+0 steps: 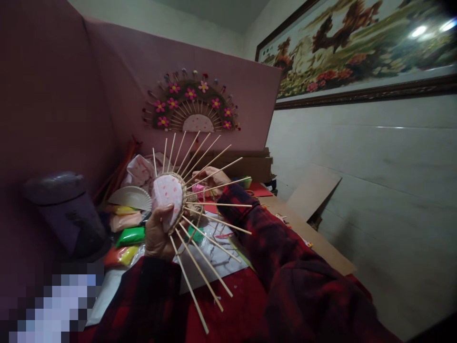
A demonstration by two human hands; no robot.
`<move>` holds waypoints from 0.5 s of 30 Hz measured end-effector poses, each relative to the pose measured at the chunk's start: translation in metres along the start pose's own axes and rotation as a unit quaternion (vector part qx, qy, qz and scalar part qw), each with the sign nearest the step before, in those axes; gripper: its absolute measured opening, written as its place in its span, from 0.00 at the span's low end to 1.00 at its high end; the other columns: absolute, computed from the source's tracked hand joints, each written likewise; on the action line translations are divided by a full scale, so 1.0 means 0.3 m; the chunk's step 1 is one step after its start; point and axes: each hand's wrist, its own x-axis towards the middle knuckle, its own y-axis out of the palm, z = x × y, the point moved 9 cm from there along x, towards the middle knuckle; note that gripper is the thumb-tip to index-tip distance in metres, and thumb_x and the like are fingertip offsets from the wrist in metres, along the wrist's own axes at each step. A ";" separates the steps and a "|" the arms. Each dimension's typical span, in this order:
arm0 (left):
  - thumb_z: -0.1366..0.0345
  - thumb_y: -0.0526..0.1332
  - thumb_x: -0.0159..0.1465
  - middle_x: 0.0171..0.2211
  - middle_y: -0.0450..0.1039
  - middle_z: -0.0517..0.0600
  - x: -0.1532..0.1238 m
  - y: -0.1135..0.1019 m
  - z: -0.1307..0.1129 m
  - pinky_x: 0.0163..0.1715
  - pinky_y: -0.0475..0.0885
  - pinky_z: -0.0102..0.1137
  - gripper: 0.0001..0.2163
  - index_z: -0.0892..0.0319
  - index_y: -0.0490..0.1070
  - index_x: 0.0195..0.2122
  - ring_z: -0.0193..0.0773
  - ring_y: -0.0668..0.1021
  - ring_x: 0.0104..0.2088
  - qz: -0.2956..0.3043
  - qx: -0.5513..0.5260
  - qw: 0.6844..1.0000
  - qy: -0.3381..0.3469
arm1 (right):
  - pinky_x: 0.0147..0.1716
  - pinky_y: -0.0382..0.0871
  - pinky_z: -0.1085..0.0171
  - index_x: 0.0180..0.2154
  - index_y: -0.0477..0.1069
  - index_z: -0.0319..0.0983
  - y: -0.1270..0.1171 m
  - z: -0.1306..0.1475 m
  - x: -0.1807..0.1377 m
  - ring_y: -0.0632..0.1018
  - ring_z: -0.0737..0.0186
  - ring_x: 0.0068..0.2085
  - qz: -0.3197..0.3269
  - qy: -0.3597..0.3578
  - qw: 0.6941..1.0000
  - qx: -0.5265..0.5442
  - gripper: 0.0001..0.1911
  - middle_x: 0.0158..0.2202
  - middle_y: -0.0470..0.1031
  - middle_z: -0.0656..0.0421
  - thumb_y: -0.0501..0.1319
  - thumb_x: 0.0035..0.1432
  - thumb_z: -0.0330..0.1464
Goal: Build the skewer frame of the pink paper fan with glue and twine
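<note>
My left hand [159, 233] grips a half-round fan base [167, 195] covered in pale pink spotted cloth, thumb on its front. Several thin wooden sticks [217, 206] fan out from its curved edge. Brown twine [183, 190] runs around that edge, between the stick ends. Behind the upper right sticks is my right hand [213, 178], its fingers pinched together on the twine; the sticks partly cover it. A ball of twine [196, 209] shows dimly behind the sticks.
A finished-looking fan with pink flowers [191, 102] stands against the pink panel [243, 105]. At left lie coloured clay packets [130, 237], a white folding fan [130, 196] and a lidded bin [67, 214]. Printed paper [214, 276] covers part of the red tabletop; cardboard [317, 228] lies right.
</note>
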 end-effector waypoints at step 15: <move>0.72 0.58 0.47 0.17 0.69 0.46 0.003 -0.017 -0.001 0.11 0.65 0.22 0.05 0.60 0.69 0.26 0.34 0.73 0.19 -0.025 0.007 1.000 0.010 | 0.43 0.66 0.57 0.30 0.74 0.37 -0.217 0.101 -0.109 0.72 0.49 0.48 -0.169 0.013 0.747 -0.643 0.08 0.41 0.73 0.46 0.64 0.50 0.35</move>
